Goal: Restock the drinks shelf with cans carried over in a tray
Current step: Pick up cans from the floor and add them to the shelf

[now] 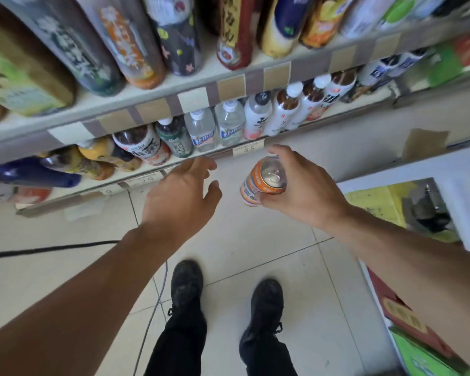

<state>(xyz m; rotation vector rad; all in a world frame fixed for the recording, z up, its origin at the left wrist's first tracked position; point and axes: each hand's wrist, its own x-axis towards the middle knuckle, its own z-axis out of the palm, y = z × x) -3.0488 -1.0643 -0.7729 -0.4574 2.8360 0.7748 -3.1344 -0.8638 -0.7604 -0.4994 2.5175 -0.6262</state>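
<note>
Where the camera looks down past both forearms, the drinks shelf fills the upper part of the view in tiers: large bottles along the top board, smaller bottles with white caps on the tier below, and paper price tags along its front edge. Beneath it lies a pale tiled floor, with a dark cable crossing on the left and two black shoes planted on the tiles. At the right edge sits a white unit holding yellow and green packaging; its contents are too blurred to name. The right hand grips an orange-and-white can, fingers and thumb curled round its side, the silver top with its pull tab tilted toward the camera; the can is held in the air just in front of the lower tier. The left hand reaches toward the same tier with fingers loosely spread, holding nothing and apart from the can.
</note>
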